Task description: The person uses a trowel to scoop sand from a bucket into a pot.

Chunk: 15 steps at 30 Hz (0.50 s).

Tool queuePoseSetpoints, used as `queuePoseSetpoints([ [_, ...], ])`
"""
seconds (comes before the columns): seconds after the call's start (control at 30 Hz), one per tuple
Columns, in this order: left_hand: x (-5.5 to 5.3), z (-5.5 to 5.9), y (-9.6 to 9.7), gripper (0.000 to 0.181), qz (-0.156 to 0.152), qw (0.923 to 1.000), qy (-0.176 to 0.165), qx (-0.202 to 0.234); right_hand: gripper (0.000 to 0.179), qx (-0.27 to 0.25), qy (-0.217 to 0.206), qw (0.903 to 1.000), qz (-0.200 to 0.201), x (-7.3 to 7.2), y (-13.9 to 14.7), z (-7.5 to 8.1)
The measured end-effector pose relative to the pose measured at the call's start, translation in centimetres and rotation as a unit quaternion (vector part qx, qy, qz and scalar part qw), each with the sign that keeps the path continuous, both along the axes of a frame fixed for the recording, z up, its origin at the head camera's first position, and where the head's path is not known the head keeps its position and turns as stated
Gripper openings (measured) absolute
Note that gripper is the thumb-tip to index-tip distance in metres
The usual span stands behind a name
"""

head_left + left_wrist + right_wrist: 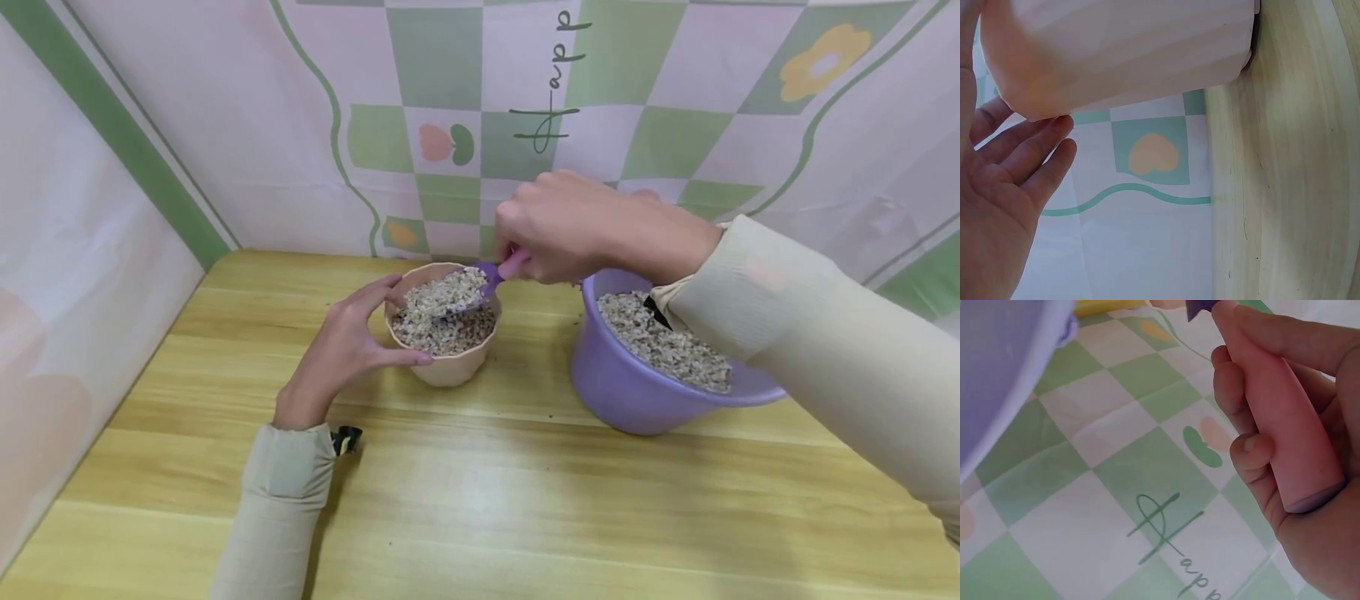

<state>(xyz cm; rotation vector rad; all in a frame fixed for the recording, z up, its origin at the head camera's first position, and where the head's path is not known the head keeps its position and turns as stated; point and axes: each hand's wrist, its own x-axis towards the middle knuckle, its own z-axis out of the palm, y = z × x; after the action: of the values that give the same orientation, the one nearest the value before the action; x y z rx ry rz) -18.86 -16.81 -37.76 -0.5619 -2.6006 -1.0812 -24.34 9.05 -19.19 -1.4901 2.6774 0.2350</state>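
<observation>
The right hand point(566, 225) was wrapped firmly around the pink handle point(1285, 419) of a trowel point(490, 279), fingers curled beneath and thumb laid along it toward the purple neck. The trowel's blade carried a heap of pale grit point(453, 287) and hung tilted over the pot point(444, 372), at its far right rim. The left hand point(337, 350) spanned that pot, thumb against the near rim and fingers on the far left side, in a wide, light hold. The trowel looked like stiff, light plastic, best taken by the thick handle; its load, loose and apparently dry, would probably slide off with a little tipping. The thin-walled pot seemed light and smooth, likely to shift unless steadied at the rim. It stood on the wood-grain table point(465, 500), with more grit inside. To its right, apart from it, was a lilac tub point(637, 396) holding similar grit, surely the heaviest item there. No brand or label could be made out on trowel, pot or tub; the checked backdrop point(525, 75) bore the letters "Happ" point(546, 111), running sideways up to the head view's top edge.
</observation>
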Motion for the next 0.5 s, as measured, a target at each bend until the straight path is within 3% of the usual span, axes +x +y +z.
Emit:
queuePoseSetpoints([
  [0.23, 0.0, 0.0, 0.0, 0.085, -0.001, 1.0, -0.002, 0.006, 0.008, 0.013, -0.008, 0.9998, -0.008, 0.1, -0.5, 1.1],
  [0.5, -0.3, -0.2, 0.0, 0.092, -0.01, 0.9997, 0.013, 0.018, 0.01, 0.022, 0.003, 0.9997, -0.01, 0.4, -0.6, 1.8],
])
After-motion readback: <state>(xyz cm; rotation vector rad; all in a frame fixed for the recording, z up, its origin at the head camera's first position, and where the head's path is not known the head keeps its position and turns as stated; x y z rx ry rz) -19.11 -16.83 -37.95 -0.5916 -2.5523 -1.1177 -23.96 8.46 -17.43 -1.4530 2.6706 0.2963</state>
